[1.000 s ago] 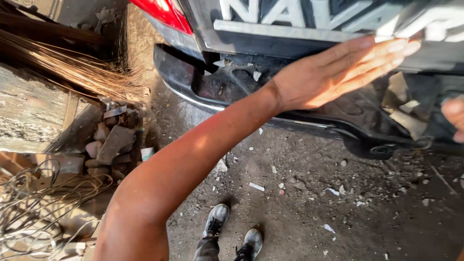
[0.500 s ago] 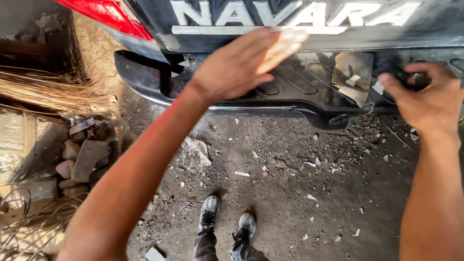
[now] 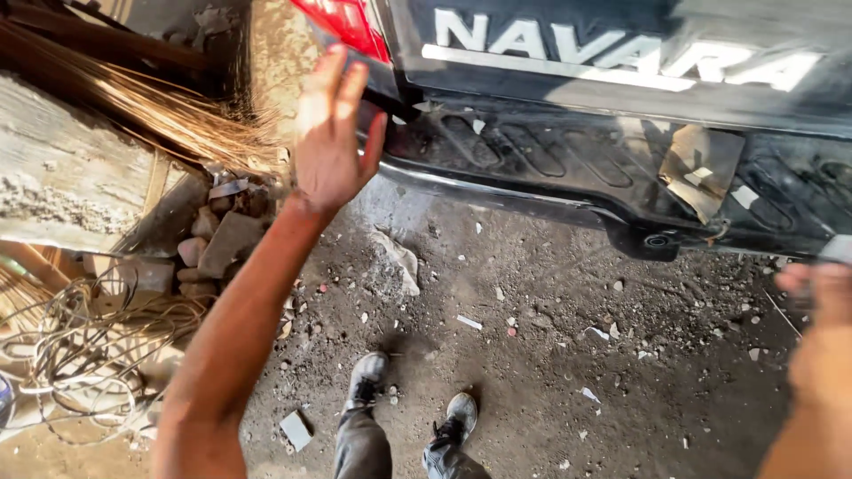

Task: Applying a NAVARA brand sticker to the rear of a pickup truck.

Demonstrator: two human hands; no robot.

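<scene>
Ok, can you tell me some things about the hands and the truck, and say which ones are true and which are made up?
1. The left hand is raised with open fingers and holds nothing. True.
2. The left hand grips the red tail light. False: it is open, near the light and the corner of the black bumper, gripping nothing.
3. Two grey shoes stand on the dirt ground. True.
4. The bumper step is clean and bare. False: a torn piece of cardboard lies on it.
5. The right hand is sharp and holds a hammer. False: it is blurred at the picture's edge, and any hold cannot be told.
</scene>
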